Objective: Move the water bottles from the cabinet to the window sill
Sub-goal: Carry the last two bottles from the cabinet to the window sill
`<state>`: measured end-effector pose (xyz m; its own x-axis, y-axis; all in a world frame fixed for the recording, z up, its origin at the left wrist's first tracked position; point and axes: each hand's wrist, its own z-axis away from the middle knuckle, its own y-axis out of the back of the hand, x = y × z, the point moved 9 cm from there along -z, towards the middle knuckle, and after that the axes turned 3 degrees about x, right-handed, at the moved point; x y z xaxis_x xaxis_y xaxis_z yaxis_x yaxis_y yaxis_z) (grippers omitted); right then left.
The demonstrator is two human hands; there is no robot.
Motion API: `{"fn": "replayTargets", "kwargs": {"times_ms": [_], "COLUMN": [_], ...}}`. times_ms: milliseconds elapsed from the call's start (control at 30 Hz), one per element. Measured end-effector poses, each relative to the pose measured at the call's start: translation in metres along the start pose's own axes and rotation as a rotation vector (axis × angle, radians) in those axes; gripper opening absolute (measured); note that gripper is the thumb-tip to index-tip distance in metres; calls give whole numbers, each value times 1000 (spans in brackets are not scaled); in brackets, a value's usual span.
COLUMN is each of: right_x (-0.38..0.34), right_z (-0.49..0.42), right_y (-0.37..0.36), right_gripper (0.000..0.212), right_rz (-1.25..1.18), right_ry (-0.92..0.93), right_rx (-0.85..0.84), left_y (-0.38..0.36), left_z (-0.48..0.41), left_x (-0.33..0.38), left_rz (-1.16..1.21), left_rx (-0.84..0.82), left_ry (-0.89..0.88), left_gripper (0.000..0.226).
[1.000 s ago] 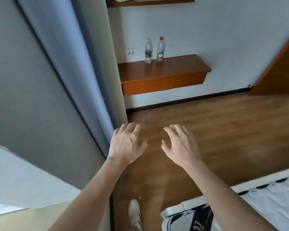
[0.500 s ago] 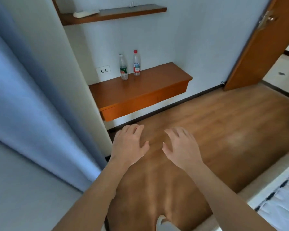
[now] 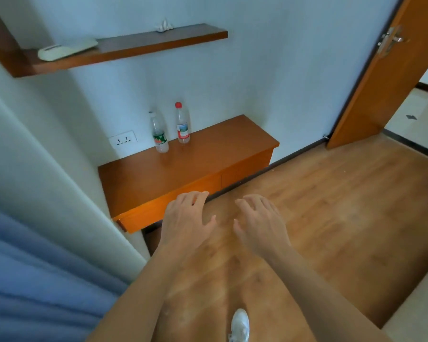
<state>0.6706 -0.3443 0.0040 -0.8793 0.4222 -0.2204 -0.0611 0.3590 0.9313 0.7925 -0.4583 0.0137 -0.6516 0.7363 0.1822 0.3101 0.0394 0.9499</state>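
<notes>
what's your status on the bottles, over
Left hand and right hand open, empty. Both water bottles upright on cabinet, untouched. Path clear.

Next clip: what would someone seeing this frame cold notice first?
Two bare hands, the left hand and right hand, stretch forward open and empty over the wooden floor. Beyond them, two clear water bottles stand upright near the wall on the orange wall-mounted cabinet: a green-labelled bottle to the left of a red-capped bottle. Above hangs a wooden shelf, and an orange door stands open at right.
</notes>
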Motion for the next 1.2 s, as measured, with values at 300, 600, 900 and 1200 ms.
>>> {"fn": "replayTargets", "kwargs": {"times_ms": [300, 600, 900, 1200], "right_x": [42, 30, -3, -14], "right_z": [-158, -261, -378, -483], "right_y": [-34, -86, -152, -222], "right_gripper": [46, 48, 52, 55], "right_rz": [6, -61, -58, -63], "right_ry": [48, 130, 229, 213], "right_rx": [-42, -100, -169, -292], "left_y": [-31, -61, -100, -137], "left_z": [-138, -208, -280, -337], "left_x": [-20, -85, -167, -263], "left_rz": [-50, -85, -60, -72], "left_rx": [6, 6, 9, -39], "left_ry": [129, 244, 355, 457], "left_gripper": [58, 60, 61, 58]}}
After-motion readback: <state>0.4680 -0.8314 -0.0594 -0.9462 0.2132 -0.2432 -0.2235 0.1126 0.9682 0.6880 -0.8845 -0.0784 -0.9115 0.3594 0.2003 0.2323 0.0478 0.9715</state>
